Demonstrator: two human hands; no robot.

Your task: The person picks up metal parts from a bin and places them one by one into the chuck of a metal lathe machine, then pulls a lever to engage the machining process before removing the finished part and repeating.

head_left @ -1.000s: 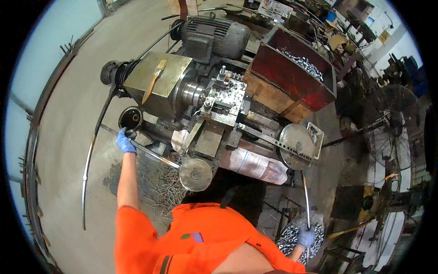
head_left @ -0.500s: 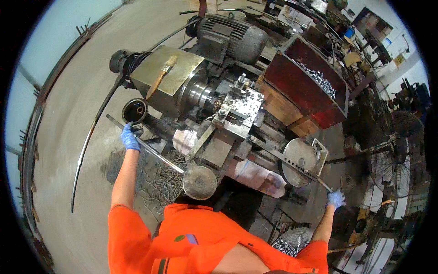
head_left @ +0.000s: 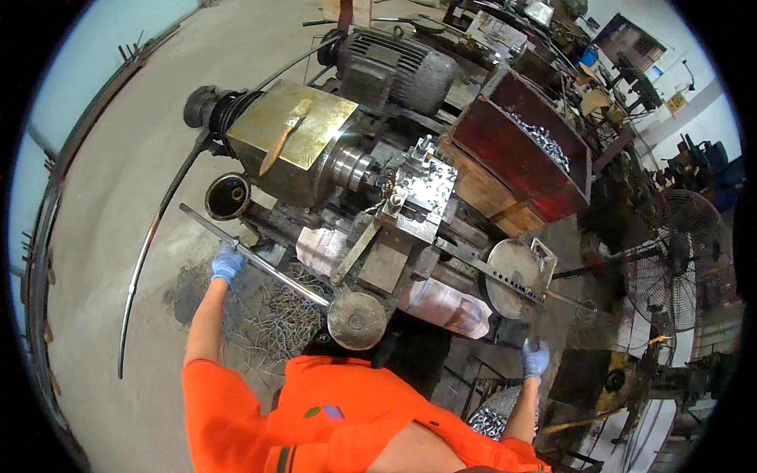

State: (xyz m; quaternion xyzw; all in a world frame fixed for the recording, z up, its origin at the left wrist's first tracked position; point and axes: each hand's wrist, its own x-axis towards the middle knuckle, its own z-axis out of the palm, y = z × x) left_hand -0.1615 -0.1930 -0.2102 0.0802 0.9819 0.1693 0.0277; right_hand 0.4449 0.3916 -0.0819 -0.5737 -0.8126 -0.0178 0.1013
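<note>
My left hand (head_left: pixel 227 264), in a blue glove, is closed at the underside of a long bare metal bar (head_left: pixel 276 273). The bar slants down to a round metal disc (head_left: pixel 356 321) in front of my body. My right hand (head_left: pixel 536 360), gloved too, hangs with thumb and fingers apart and nothing visible in it. It is below a perforated flat lever (head_left: pixel 493 272) and its thin rod handle (head_left: pixel 569 299). Between the arms stands an oily lathe-like machine, with a shiny chuck (head_left: pixel 349 168) and a chip-strewn tool block (head_left: pixel 423 189).
A wooden-handled brush (head_left: pixel 282 140) lies on the brass-coloured headstock cover (head_left: pixel 327 118). Behind stands a ribbed motor (head_left: pixel 398 71). A dark red bin (head_left: pixel 512 146) holds small metal parts. Curly metal shavings (head_left: pixel 280 323) cover the floor at left. At right is a fan (head_left: pixel 670 276); a mesh basket of parts (head_left: pixel 490 418) is low.
My right hand has left the rod handle and moved left and down, toward my body. My left hand has shifted slightly lower at the bar. The view has shifted a little.
</note>
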